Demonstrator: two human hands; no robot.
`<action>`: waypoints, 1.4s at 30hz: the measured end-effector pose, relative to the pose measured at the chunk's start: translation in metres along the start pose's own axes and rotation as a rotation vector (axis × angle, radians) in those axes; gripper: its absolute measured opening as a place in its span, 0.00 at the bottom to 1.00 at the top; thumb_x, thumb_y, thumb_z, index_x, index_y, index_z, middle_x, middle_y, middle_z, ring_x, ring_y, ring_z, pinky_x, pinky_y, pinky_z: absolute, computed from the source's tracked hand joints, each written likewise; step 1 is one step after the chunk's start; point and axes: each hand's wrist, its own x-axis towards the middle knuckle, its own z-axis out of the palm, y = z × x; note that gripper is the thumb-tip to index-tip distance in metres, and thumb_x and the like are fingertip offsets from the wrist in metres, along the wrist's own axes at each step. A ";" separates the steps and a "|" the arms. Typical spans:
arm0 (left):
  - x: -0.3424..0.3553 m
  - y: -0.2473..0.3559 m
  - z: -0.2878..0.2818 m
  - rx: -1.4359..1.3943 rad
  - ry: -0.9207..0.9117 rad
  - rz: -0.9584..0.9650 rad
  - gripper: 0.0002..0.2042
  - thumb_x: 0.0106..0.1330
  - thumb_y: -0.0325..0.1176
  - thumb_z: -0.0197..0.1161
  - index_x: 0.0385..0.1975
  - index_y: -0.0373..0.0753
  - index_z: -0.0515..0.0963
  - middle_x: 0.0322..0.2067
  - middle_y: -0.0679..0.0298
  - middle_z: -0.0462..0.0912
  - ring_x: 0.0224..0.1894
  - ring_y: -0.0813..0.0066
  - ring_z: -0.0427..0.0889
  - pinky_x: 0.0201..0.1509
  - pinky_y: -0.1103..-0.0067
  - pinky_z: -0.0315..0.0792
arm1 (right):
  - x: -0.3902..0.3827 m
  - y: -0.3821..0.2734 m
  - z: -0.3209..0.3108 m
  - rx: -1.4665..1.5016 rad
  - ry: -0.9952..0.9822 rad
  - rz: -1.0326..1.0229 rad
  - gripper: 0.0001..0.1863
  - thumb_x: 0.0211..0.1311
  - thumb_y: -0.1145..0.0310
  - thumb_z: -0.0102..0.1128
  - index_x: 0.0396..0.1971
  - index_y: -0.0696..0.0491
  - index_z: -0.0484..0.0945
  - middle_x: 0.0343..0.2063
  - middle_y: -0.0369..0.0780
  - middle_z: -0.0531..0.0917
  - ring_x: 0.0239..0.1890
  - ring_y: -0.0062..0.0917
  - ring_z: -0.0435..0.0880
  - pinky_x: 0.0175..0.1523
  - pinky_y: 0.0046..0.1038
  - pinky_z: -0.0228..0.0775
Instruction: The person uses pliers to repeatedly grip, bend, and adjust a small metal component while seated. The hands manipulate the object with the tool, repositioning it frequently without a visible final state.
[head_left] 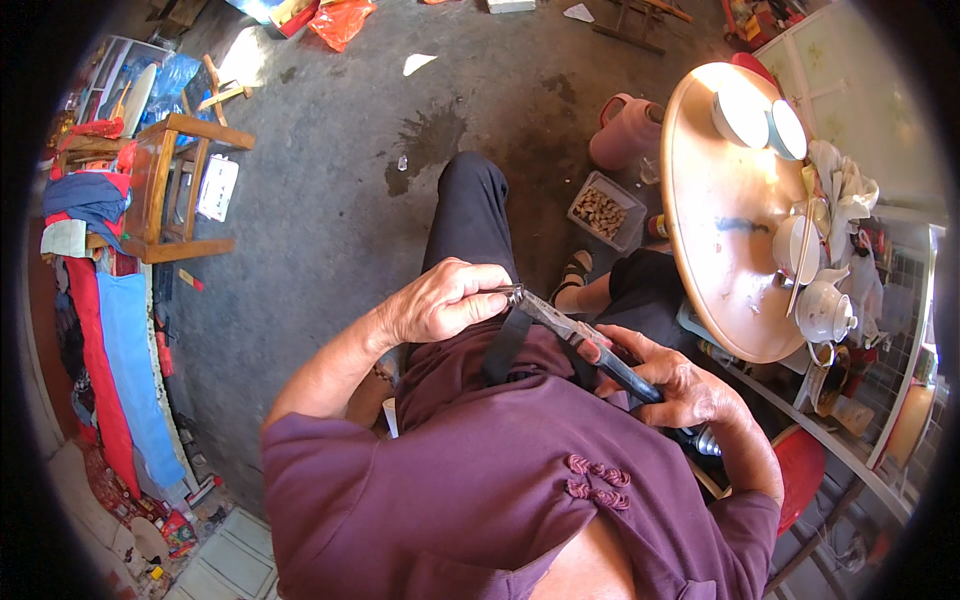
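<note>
My left hand (450,300) is closed, pinching a small shiny metal piece (510,295) at the far end of a long, worn metal tool (550,320). My right hand (670,385) is closed round that tool's blue handle (625,372). The tool lies slantwise over my lap, above my maroon shirt and dark trousers (470,210). A black strap (505,350) hangs below the metal piece. Just under my right hand is a silvery ribbed object (708,442), partly hidden; I cannot make out what it is.
At the right, a round wooden table (700,250) holds bowls (740,115), chopsticks and a white teapot (823,318). Beside it are a pink flask (625,140) and a bin of small pale pieces (605,210). Wooden stools (160,200) and red and blue cloths (135,370) are at the left.
</note>
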 end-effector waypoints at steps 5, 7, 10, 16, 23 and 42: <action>0.000 0.001 0.001 -0.011 0.022 0.002 0.15 0.67 0.41 0.54 0.30 0.32 0.75 0.19 0.63 0.73 0.23 0.74 0.70 0.29 0.78 0.65 | 0.002 -0.005 -0.001 -0.040 -0.019 -0.023 0.26 0.39 0.75 0.61 0.46 0.54 0.81 0.67 0.58 0.54 0.69 0.52 0.57 0.70 0.41 0.51; -0.001 -0.004 0.002 -0.026 0.025 0.004 0.15 0.67 0.41 0.55 0.30 0.32 0.75 0.19 0.63 0.73 0.22 0.75 0.70 0.29 0.78 0.65 | 0.002 -0.008 -0.001 -0.052 -0.019 -0.022 0.25 0.40 0.74 0.61 0.46 0.54 0.81 0.67 0.59 0.54 0.69 0.52 0.57 0.70 0.41 0.51; -0.003 -0.004 0.003 -0.038 0.036 0.009 0.17 0.67 0.43 0.54 0.30 0.32 0.75 0.19 0.64 0.73 0.21 0.76 0.70 0.28 0.78 0.65 | 0.001 -0.010 0.002 -0.050 0.004 -0.007 0.25 0.41 0.74 0.60 0.46 0.53 0.81 0.66 0.59 0.55 0.68 0.52 0.57 0.70 0.42 0.51; -0.006 -0.002 0.003 -0.016 0.048 0.009 0.19 0.68 0.47 0.54 0.30 0.32 0.75 0.19 0.64 0.74 0.21 0.76 0.69 0.27 0.78 0.65 | 0.001 -0.010 0.001 -0.111 -0.009 -0.021 0.25 0.40 0.74 0.61 0.46 0.51 0.82 0.67 0.59 0.54 0.69 0.53 0.56 0.70 0.44 0.51; -0.007 -0.002 0.005 0.060 0.056 0.015 0.16 0.67 0.42 0.56 0.30 0.33 0.75 0.17 0.63 0.72 0.20 0.73 0.71 0.26 0.77 0.65 | -0.002 -0.010 0.002 -0.269 -0.005 -0.021 0.25 0.43 0.70 0.62 0.47 0.50 0.81 0.65 0.60 0.57 0.66 0.56 0.58 0.69 0.46 0.52; -0.023 0.004 0.019 0.378 0.232 0.250 0.10 0.61 0.34 0.61 0.30 0.32 0.75 0.20 0.58 0.76 0.21 0.59 0.77 0.27 0.71 0.70 | -0.005 -0.013 0.006 -0.500 -0.003 0.003 0.27 0.35 0.74 0.61 0.45 0.55 0.80 0.56 0.56 0.68 0.55 0.49 0.69 0.62 0.41 0.64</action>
